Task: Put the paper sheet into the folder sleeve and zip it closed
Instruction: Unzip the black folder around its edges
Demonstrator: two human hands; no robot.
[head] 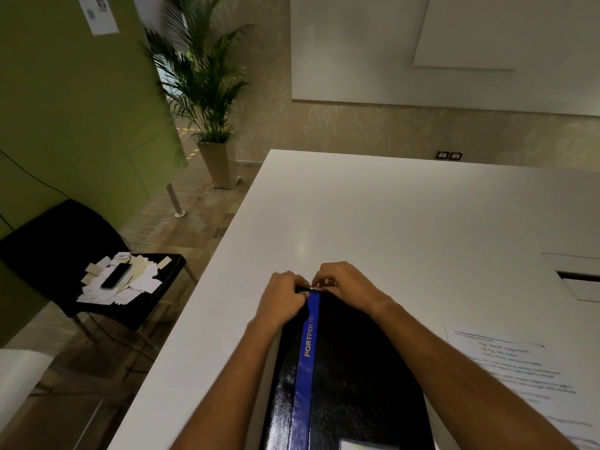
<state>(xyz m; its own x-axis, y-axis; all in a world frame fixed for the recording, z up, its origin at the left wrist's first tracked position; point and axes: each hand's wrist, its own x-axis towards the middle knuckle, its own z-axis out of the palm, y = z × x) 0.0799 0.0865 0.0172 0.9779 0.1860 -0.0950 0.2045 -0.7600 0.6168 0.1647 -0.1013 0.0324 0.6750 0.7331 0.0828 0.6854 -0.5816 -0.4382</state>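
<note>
A black portfolio folder (354, 378) with a blue stripe marked "PORTFOLIO" lies flat on the white table (389, 216), running away from me. My left hand (285, 298) grips the folder's far left corner. My right hand (344, 282) pinches a small metal zip pull at the far edge, right beside the left hand. A printed paper sheet (526, 378) lies flat on the table to the right of the folder, partly under my right forearm. The zip line itself is hidden by my fingers.
A recessed cable hatch (581, 277) sits in the table at the right. Left of the table stands a black chair (97, 254) holding a phone and scattered paper slips. A potted palm (207, 102) and a green partition (71, 125) stand beyond.
</note>
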